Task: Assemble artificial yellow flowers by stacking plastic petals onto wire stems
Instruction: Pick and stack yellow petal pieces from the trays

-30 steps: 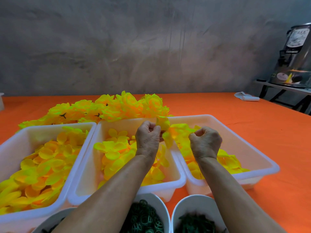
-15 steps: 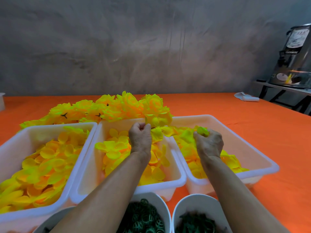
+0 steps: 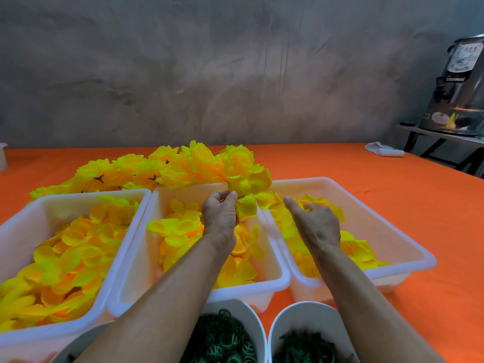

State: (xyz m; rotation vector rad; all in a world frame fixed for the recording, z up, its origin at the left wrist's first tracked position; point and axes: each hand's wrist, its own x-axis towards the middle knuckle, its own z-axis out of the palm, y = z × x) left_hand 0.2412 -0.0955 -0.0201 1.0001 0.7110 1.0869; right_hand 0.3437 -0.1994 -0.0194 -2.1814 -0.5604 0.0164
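Left grip [image 3: 221,209] pinches a half-built yellow plastic flower [image 3: 247,191] above the middle white plastic tray's far rim [image 3: 188,188]; right grip [image 3: 315,222] hovers loosely open over the right tray [image 3: 408,247].

left tray [image 3: 15,231] and green-filled bowls [image 3: 262,326] cut off at frame edges

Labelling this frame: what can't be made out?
- Wire stem: head view, hidden inside the left hand and the flower it pinches.
- Right hand fingertips: hidden by the hand's back; grip unclear.
- Green parts bowls: cut off by bottom edge.
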